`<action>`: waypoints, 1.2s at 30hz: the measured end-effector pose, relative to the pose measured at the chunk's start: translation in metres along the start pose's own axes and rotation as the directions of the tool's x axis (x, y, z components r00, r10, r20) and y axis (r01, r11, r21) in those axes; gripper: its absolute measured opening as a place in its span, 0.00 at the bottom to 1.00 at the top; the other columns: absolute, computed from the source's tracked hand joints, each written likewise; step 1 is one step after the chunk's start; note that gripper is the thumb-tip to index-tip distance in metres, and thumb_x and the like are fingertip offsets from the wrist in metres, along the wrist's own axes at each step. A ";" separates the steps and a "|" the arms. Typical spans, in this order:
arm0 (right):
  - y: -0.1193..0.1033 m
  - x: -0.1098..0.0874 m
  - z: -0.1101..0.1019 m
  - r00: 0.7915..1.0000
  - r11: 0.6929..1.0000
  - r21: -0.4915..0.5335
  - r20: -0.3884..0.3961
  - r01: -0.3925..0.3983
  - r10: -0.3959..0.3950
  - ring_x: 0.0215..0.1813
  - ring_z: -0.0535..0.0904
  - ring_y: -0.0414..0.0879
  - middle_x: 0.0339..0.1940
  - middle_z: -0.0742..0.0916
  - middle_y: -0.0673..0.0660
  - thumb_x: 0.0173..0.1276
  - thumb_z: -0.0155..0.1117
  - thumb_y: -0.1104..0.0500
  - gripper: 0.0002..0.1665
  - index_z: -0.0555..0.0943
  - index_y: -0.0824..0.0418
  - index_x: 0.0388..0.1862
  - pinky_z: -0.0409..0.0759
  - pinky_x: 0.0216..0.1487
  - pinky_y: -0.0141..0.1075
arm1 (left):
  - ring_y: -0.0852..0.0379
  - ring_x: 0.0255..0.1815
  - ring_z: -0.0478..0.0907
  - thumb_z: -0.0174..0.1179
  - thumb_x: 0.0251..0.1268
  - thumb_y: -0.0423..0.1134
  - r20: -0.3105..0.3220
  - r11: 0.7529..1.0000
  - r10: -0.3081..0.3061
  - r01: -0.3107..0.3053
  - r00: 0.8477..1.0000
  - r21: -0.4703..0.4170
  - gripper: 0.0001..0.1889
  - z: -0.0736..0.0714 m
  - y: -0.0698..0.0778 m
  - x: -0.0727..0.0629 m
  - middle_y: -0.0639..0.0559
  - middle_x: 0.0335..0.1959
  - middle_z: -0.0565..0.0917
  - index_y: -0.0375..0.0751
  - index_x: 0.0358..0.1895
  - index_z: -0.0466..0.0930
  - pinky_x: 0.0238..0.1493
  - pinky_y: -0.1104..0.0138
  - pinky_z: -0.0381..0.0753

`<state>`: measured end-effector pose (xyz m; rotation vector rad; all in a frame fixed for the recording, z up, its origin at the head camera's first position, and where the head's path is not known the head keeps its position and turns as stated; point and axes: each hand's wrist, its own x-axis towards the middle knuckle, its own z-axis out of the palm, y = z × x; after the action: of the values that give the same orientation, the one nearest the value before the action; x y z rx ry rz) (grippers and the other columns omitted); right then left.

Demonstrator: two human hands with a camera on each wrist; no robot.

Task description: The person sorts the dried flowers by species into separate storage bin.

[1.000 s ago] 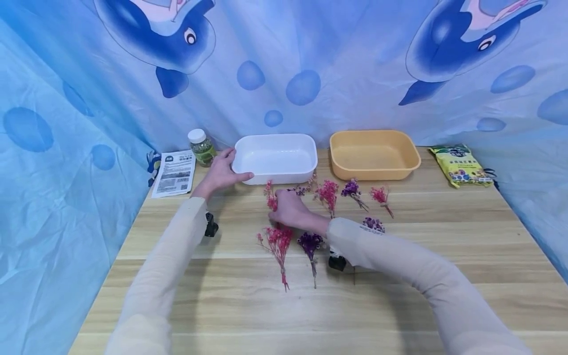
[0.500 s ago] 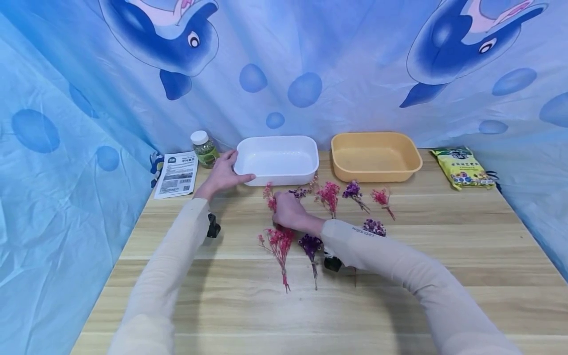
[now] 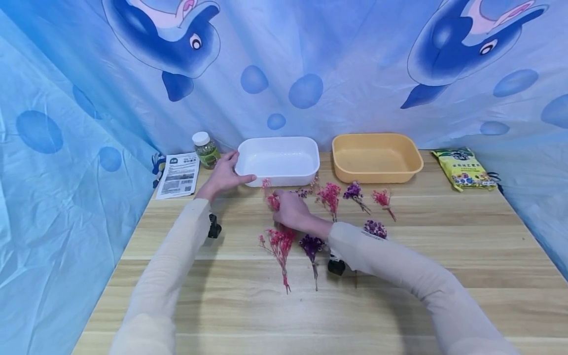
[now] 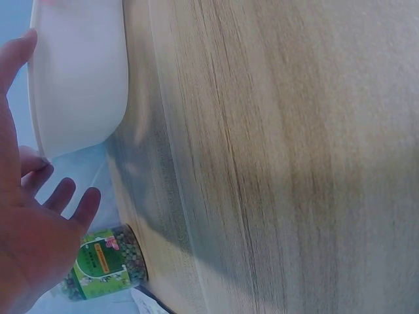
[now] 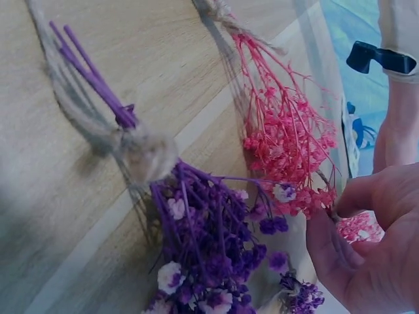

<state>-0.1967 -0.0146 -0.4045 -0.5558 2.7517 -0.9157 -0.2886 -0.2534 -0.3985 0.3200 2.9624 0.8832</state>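
Note:
My left hand (image 3: 224, 173) rests at the left end of the white basin (image 3: 277, 178), thumb along its front rim. In the left wrist view the thumb and forefinger touch the basin rim (image 4: 38, 124), while the other fingers spread loosely beside it. With thumb and forefinger, my right hand (image 3: 293, 211) pinches the stem end of a pink dried-flower bunch (image 3: 273, 202) in front of the basin. The right wrist view shows the pinched stem between the fingertips, and pink blossoms (image 5: 361, 226) beyond. Nearby lie another pink bunch (image 5: 291, 131) and a purple bunch (image 5: 209, 242), tied with twine.
More dried bunches lie to the right, including a pink one (image 3: 329, 197) and a purple one (image 3: 353, 190). An orange basin (image 3: 377, 177) stands right of the white one. A lidded jar (image 3: 206, 152), a printed packet (image 3: 178, 175) and a yellow bag (image 3: 463, 168) sit near the back.
The pink bunch at my right fingertips has tilted slightly, its blossoms shifting a little. My left hand has stayed at the white basin. The whole head view has shifted slightly.

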 end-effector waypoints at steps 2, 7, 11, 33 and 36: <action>0.001 -0.002 -0.002 1.000 0.999 0.036 -0.008 0.022 -0.022 0.15 0.76 0.42 0.18 0.81 0.50 0.59 0.70 0.68 0.39 0.70 0.65 0.71 0.75 0.15 0.32 | 0.32 0.77 0.45 0.72 0.57 0.55 -0.001 1.000 -0.004 0.004 1.000 -0.004 0.56 0.000 0.001 -0.001 0.34 0.79 0.49 0.26 0.77 0.47 0.75 0.42 0.46; 0.004 -0.005 -0.007 0.997 0.987 0.146 -0.028 0.071 -0.068 0.15 0.79 0.44 0.19 0.84 0.51 0.65 0.67 0.67 0.38 0.66 0.63 0.74 0.77 0.14 0.33 | 0.33 0.78 0.45 0.72 0.57 0.55 -0.001 1.000 -0.011 0.011 1.000 -0.013 0.56 0.000 0.001 -0.001 0.34 0.80 0.48 0.27 0.77 0.47 0.75 0.43 0.46; 0.007 -0.006 -0.012 0.995 0.968 0.229 -0.052 0.100 -0.090 0.18 0.81 0.47 0.26 0.85 0.53 0.65 0.67 0.68 0.38 0.67 0.64 0.73 0.81 0.20 0.34 | 0.33 0.78 0.44 0.72 0.57 0.55 -0.001 1.000 -0.014 0.014 1.000 -0.026 0.57 0.000 0.001 -0.002 0.34 0.80 0.48 0.27 0.77 0.46 0.75 0.43 0.46; 0.014 0.006 -0.066 0.955 0.956 0.038 -0.070 0.292 -0.289 0.39 0.85 0.51 0.42 0.88 0.62 0.63 0.66 0.71 0.34 0.71 0.65 0.70 0.85 0.41 0.38 | 0.35 0.78 0.45 0.72 0.57 0.56 -0.006 1.000 -0.020 0.020 1.000 -0.016 0.57 0.001 0.000 -0.003 0.36 0.80 0.48 0.28 0.78 0.47 0.75 0.43 0.47; 0.014 0.010 -0.074 0.943 0.944 -0.015 -0.051 0.330 -0.330 0.40 0.85 0.51 0.42 0.88 0.62 0.64 0.65 0.71 0.33 0.72 0.65 0.69 0.85 0.41 0.38 | 0.35 0.78 0.45 0.72 0.57 0.56 -0.007 1.000 -0.018 0.018 1.000 -0.020 0.57 0.001 0.000 -0.003 0.36 0.80 0.48 0.29 0.78 0.47 0.75 0.43 0.47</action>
<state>-0.2313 0.0311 -0.3552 -1.0325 2.7562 -1.0014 -0.2854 -0.2532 -0.3996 0.2897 2.9565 0.9134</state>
